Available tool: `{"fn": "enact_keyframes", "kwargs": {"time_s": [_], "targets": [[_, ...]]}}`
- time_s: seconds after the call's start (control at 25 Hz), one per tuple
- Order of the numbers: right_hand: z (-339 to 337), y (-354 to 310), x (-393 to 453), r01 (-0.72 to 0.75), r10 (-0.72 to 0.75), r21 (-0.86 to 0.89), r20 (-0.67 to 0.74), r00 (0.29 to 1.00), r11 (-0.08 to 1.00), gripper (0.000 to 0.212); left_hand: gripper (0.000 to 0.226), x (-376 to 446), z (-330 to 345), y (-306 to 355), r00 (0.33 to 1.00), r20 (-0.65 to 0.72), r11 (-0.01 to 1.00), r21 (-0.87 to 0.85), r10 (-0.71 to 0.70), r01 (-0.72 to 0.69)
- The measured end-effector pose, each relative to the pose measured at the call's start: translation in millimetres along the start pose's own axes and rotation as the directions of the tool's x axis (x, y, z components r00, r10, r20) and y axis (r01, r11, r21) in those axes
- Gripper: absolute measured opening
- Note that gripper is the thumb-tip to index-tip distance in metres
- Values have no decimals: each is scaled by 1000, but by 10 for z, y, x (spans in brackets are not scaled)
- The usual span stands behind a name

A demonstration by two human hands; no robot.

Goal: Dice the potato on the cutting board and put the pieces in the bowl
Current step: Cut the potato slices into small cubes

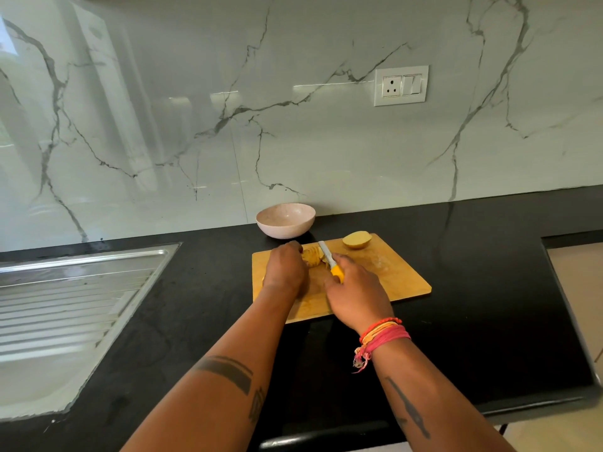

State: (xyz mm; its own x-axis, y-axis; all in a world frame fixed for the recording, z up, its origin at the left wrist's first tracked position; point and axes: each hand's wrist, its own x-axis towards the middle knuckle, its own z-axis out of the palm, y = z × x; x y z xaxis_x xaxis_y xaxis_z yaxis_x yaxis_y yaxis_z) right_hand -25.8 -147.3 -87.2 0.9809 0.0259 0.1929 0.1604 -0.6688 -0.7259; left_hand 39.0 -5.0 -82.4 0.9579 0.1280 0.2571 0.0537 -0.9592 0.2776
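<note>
Potato work is about half done, as far as I can judge; one half of the potato (313,257) lies cut into thin slices on the cutting board (385,272), between the two hands; the slices stand close together like a fan and are not yet small cubes; the other half (356,240) sits whole near the far edge of the board, well apart from the slices, flat side up.

The left hand (285,265) rests on the slices and holds them steady, fingers curled over them; the right hand (354,293) has its grip closed around the yellow handle of the knife (331,261); the blade points away from the person and rests against the slices.

The bowl (286,220) stands on the black tabletop (473,272) just past the far edge of the board; it looks empty, so no pieces have gone in yet.

Left to do, I think: cut the slices across into little cubes; cut up the whole half the same way; then move all the pieces into the bowl.
</note>
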Motion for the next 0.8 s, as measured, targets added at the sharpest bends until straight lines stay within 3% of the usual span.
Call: {"fn": "enact_keyframes", "kwargs": {"time_s": [0.24,0.48,0.8], "targets": [[-14,17,-66,18,-18,-26,3,1000,1000,51,51,-79,-27,32,987,-17,955,-255,-159,150],[-7,0,-201,45,-40,-66,80,996,997,50,42,-405,-28,8,983,-68,910,-393,-169,129],[7,-32,-415,68,-47,-184,118,992,981,53,36,-654,-28,-145,998,-54,966,-260,-27,13]]}}
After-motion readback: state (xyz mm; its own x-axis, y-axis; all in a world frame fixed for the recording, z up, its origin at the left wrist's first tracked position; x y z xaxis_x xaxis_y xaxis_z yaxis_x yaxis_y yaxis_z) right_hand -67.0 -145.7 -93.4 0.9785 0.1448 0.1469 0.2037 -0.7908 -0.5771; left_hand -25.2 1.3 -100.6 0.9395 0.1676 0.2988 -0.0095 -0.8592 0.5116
